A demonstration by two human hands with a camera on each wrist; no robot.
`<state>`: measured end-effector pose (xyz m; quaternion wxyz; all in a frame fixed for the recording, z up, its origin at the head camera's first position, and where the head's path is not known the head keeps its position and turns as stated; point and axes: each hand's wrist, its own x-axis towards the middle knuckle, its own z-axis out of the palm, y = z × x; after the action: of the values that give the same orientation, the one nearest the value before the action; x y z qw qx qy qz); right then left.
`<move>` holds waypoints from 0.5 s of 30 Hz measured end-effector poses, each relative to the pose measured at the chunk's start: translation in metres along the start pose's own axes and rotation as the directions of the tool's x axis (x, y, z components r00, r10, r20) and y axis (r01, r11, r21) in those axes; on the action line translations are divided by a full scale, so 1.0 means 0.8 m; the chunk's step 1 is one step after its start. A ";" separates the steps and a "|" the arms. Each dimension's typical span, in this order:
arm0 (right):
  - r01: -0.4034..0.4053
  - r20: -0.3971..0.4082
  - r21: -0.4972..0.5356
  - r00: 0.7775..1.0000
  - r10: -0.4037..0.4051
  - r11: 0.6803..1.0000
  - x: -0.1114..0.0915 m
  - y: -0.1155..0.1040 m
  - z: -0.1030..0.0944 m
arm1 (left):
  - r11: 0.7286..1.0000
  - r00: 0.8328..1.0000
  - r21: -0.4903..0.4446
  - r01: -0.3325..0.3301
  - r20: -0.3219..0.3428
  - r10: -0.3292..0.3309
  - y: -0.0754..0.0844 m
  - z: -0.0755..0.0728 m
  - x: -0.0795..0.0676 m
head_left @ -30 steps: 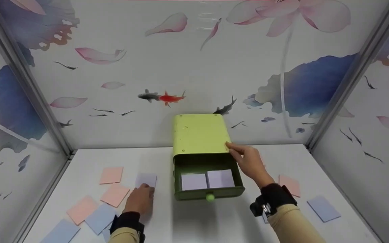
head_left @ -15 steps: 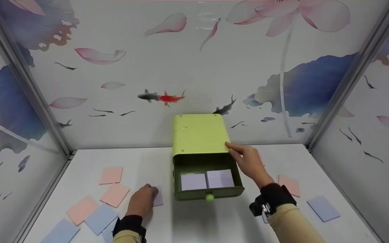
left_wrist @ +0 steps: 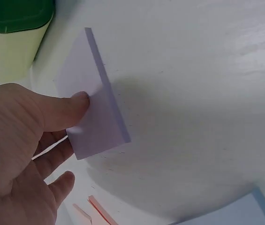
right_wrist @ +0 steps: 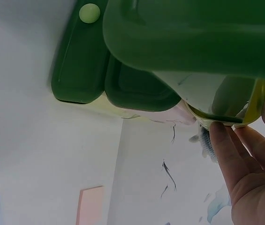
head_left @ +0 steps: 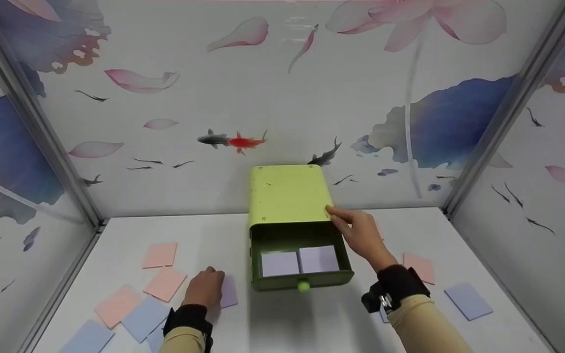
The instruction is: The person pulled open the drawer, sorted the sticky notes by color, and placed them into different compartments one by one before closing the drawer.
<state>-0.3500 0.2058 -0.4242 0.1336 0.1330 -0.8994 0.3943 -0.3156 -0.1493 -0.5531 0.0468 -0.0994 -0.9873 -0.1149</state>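
Note:
My left hand (head_left: 205, 289) pinches a lilac sticky note pad (left_wrist: 92, 103), thumb on one face and fingers behind it; in the left wrist view the pad stands tilted over the white table. My right hand (head_left: 362, 234) grips the front right corner of a lime-green drawer cabinet (head_left: 290, 191), thumb and fingers on its upper edge. The cabinet's top drawer (head_left: 302, 283), dark green with a round light-green knob (head_left: 303, 286), is pulled out. Two lilac pads (head_left: 280, 264) lie side by side in it. Lower closed drawers (right_wrist: 80, 61) show in the right wrist view.
Left of my left hand lie several pink pads (head_left: 117, 306) and blue pads (head_left: 145, 318), some overlapping. On the right are a pink pad (head_left: 419, 267) and a blue pad (head_left: 469, 301). Patterned panels (head_left: 165, 186) enclose the white table (head_left: 282, 328) at the back and sides.
My left hand has drawn the lilac pad toward me and slightly to the right, and it now stands between thumb and fingers. The right hand has kept its grip on the cabinet.

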 end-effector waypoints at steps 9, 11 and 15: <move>-0.002 -0.005 0.002 1.000 0.002 1.000 0.000 -0.002 0.001 | 0.993 0.998 -0.106 0.050 0.027 -0.048 0.009 -0.008 -0.005; -0.004 -0.007 0.002 1.000 0.004 1.000 0.001 -0.003 0.001 | 0.994 0.999 -0.103 0.046 0.017 -0.044 0.008 -0.006 -0.005; -0.004 -0.007 0.004 1.000 0.004 1.000 0.001 -0.003 0.001 | 0.994 0.999 -0.099 0.042 0.015 -0.040 0.006 -0.003 -0.005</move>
<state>-0.3502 0.2036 -0.4228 0.1358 0.1300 -0.8985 0.3967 -0.3102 -0.1461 -0.5500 0.0331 -0.0821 -0.9825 -0.1639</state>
